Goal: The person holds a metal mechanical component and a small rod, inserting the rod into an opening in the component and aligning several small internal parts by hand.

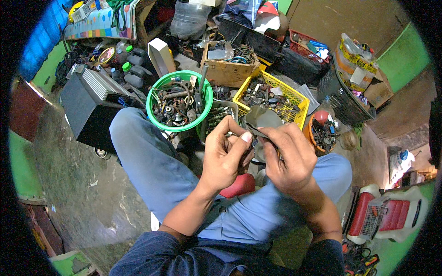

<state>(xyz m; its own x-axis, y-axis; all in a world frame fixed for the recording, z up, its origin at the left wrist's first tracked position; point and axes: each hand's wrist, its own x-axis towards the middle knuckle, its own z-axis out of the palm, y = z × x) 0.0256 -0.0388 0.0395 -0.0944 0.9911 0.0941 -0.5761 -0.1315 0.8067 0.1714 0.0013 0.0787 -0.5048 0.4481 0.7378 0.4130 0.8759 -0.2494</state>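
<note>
At chest height over my knees, my left hand [223, 158] is pinched, thumb raised, on a small item mostly hidden by the fingers. My right hand [290, 158] grips a dark grey thin piece [265, 117], possibly abrasive paper, whose lower edge meets my left fingertips. Behind my hands are a green tub [153, 112] of metal parts, a grey bin [205, 138] of small cylindrical parts and a yellow crate [299, 109] of assorted hardware. A red rounded object [237, 186] shows below my hands.
Left are a black cabinet [87, 115] and plastic jugs [133, 76]. Behind stand a cardboard box [228, 73], black basket [345, 96] and red basket [308, 46]. Right lie an orange bucket [313, 133] of parts and a red-and-white plastic item [382, 214]. The concrete floor [83, 184] surrounds my legs.
</note>
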